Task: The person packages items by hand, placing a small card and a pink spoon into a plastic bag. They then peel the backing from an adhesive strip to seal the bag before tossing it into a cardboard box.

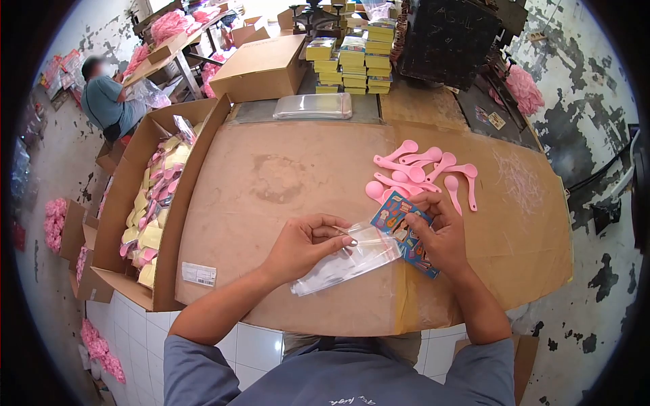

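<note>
My left hand (pixel 308 245) pinches the edge of a clear plastic bag (pixel 345 263) above the cardboard-covered table. In my right hand (pixel 439 233) is a blue printed card (pixel 401 223) with colourful pictures, held between thumb and fingers. The card's lower left side overlaps the bag's right end, and I cannot tell whether any of it is inside. Just beyond my right hand lies a loose pile of pink spoons (pixel 411 173).
An open carton (pixel 177 223) of filled packets stands at the left. Clear bags (pixel 313 106), a closed box (pixel 261 66) and stacks of yellow-edged cards (pixel 353 59) are at the back. Another person (pixel 105 101) sits at the upper left.
</note>
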The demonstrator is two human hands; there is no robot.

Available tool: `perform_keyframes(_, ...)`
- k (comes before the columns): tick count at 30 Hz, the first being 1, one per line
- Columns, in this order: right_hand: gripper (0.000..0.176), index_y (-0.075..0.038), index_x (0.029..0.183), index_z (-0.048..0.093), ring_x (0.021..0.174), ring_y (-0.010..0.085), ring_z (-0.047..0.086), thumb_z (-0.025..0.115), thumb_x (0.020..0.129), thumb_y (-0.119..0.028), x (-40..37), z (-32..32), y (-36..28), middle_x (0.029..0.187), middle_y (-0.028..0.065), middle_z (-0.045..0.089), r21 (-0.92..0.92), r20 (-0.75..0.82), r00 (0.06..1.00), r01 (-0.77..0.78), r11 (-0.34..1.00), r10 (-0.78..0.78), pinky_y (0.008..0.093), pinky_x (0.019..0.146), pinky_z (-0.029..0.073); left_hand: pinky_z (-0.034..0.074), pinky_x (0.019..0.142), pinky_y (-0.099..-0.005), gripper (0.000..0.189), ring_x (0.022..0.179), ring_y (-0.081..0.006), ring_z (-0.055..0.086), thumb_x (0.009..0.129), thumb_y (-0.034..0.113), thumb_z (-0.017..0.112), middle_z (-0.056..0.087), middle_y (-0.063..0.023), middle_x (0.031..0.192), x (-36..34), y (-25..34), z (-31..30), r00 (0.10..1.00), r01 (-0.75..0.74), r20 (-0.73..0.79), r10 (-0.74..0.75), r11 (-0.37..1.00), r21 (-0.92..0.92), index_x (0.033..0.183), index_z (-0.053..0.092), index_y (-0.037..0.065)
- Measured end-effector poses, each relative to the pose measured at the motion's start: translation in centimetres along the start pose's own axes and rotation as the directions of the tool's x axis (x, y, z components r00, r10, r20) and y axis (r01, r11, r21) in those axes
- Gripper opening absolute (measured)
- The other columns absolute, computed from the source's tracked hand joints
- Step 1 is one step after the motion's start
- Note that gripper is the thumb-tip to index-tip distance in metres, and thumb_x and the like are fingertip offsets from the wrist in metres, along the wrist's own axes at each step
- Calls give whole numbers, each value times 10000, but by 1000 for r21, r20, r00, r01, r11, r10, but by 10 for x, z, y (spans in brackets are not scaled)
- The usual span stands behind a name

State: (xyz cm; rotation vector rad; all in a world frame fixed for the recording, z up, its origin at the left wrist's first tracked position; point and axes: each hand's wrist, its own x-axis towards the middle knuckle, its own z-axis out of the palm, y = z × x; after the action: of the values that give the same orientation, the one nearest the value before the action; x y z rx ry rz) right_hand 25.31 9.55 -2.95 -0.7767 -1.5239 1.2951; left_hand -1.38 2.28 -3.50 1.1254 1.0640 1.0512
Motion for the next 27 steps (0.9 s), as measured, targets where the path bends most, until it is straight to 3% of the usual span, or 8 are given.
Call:
perform_keyframes(4, 239, -33, 1165, 720, 944, 135, 652, 749, 928, -29, -3, -1, 0, 1024, 54, 683, -241, 122, 989, 111, 964, -84, 286, 821, 536, 589, 840, -260, 303, 953, -136, 742, 991, 103, 727, 787, -133, 1013, -1, -7, 4, 1000, 3, 15, -3, 1000, -6, 1225, 655, -75)
perform_keyframes(9, 248, -71, 1147, 776, 952, 162, 645, 768, 902, -35, -2, -1, -3, 1015, 80, 684, -403, 388, 917, 258, 878, -91, 307, 806, 533, 589, 854, -267, 275, 957, -138, 743, 1008, 97, 701, 790, -126, 1013, -7, 1, 9, 993, -57, 118, 24, 956, 289, 1226, 661, -67)
perform_keyframes(10, 244, -67, 1144, 773, 942, 161, 644, 769, 902, -35, -2, 2, -8, 1009, 77, 683, -407, 382, 920, 251, 878, -86, 308, 799, 532, 589, 855, -268, 269, 955, -137, 742, 1011, 93, 695, 790, -126, 1017, -8, 3, 10, 990, -63, 143, 13, 933, 355, 1226, 662, -65)
perform_keyframes(16, 211, -50, 1112, 763, 899, 160, 631, 768, 902, -28, -1, 0, -8, 995, 64, 683, -328, 243, 962, 204, 922, -126, 314, 771, 521, 589, 862, -271, 279, 972, -135, 739, 1018, 84, 681, 789, -128, 1049, -5, 1, 9, 993, 62, 94, -70, 994, 84, 1250, 657, -70)
perform_keyframes(22, 216, -53, 1111, 761, 882, 158, 630, 775, 896, -29, -1, 4, -7, 974, 57, 678, -345, 314, 940, 247, 905, -137, 309, 760, 520, 587, 854, -265, 281, 946, -131, 742, 1023, 109, 680, 792, -118, 1025, -6, -7, 10, 994, -51, 104, 35, 988, 147, 1241, 675, -70)
perform_keyframes(24, 218, -54, 1113, 760, 872, 159, 626, 774, 896, -26, 0, 5, -8, 966, 54, 673, -341, 334, 931, 265, 902, -147, 305, 757, 519, 588, 840, -266, 256, 931, -124, 744, 1019, 123, 689, 794, -110, 995, -8, 4, 12, 994, -82, 98, 52, 941, 327, 1198, 701, -60)
perform_keyframes(25, 216, -54, 1112, 762, 871, 160, 624, 772, 898, -25, 0, 4, -7, 965, 53, 671, -326, 298, 942, 252, 911, -154, 306, 755, 516, 588, 834, -266, 245, 924, -121, 745, 1017, 129, 694, 795, -105, 979, -9, 8, 12, 993, -96, 96, 61, 905, 415, 1176, 714, -55)
perform_keyframes(27, 212, -54, 1110, 764, 869, 161, 620, 769, 901, -22, -2, 3, -4, 963, 52, 668, -293, 224, 961, 226, 929, -163, 309, 752, 510, 586, 797, -265, 223, 891, -113, 744, 1011, 139, 704, 796, -99, 954, -8, 5, 13, 995, -84, 82, 59, 935, 344, 1143, 733, -38)
